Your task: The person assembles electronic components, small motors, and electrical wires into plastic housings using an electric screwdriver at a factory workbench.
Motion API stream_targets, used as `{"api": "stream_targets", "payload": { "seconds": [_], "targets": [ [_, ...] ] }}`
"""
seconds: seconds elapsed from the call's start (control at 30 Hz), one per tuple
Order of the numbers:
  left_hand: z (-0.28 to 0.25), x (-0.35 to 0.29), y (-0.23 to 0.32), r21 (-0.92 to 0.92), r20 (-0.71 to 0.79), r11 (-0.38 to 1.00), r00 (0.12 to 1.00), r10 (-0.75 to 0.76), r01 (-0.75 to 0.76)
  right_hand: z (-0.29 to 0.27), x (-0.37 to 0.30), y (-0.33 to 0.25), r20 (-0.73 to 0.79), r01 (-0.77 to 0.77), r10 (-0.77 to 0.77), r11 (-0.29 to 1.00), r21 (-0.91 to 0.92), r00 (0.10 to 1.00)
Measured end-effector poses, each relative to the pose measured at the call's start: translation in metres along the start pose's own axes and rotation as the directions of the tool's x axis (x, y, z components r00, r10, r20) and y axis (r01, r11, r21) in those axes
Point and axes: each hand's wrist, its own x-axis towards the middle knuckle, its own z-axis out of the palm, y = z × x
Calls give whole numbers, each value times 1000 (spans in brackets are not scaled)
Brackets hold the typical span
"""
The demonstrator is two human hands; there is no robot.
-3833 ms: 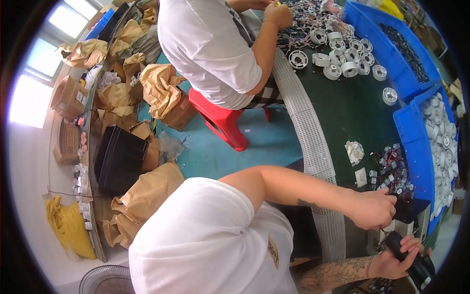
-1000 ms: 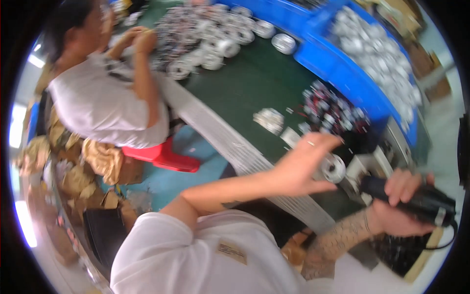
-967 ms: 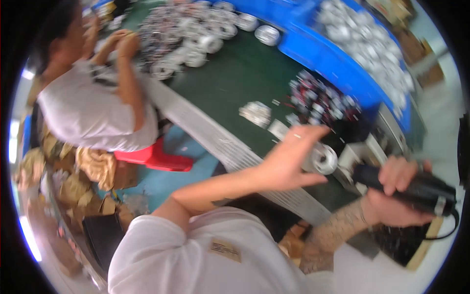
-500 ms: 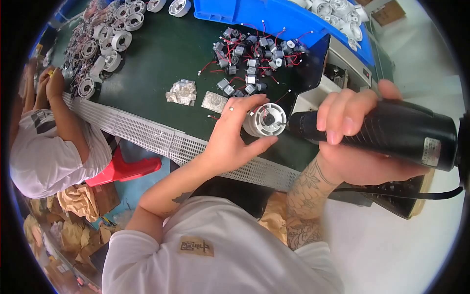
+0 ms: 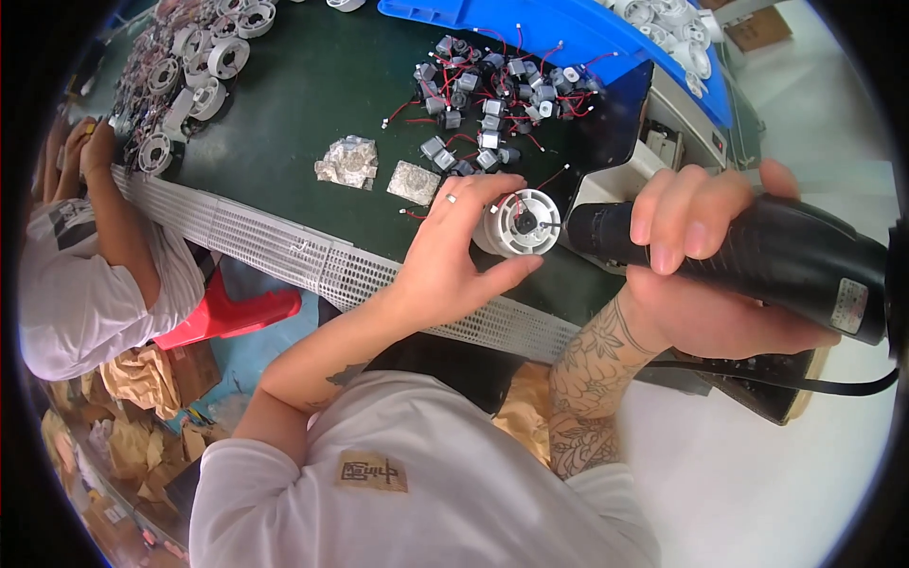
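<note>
Dark green tabletop (image 5: 265, 142) across the upper half of the frame, with a perforated white strip (image 5: 284, 241) edging it. Co-worker (image 5: 85, 275) on a red stool (image 5: 227, 310) at far left, blue bin (image 5: 540, 28) of white parts up top, pile of small motors (image 5: 492, 104) just below it.

So, white round housing (image 5: 509, 240) sits just right of center, open face showing. Left hand (image 5: 445, 256) is half open around it, thumb on 1 side, forefinger on the other. Right hand (image 5: 696, 308) is wrapped tight around a black power tool (image 5: 786, 256), thin bit pointing at the housing's face; can't tell if it's touching.

My 2 cents: hold the tool straight in line with the bit, brace the housing firmly against twist, and mind that red wire (image 5: 551, 179) near the tip.
</note>
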Motion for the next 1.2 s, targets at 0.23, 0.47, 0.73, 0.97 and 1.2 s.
{"api": "stream_targets", "payload": {
  "seconds": [0.23,0.47,0.73,0.97,1.2],
  "targets": [
    [1,0,-1,-21,3,1000,1000,-9,10,-6,1,3,86,-21,19,1000,15,996],
    [1,-1,-2,-23,6,1000,1000,-6,6,-3,-4,0,47,-32,31,999,27,998],
    [2,0,-2,-29,2,1000,1000,7,-7,-13,0,-2,214,-32,21,998,46,977],
    [2,0,-2,-14,6,1000,1000,7,-7,-3,-3,2,76,-9,8,1000,25,997],
    [1,0,-2,-30,1,1000,1000,4,-4,-4,-3,0,87,-57,54,998,35,995]
  ]
}}
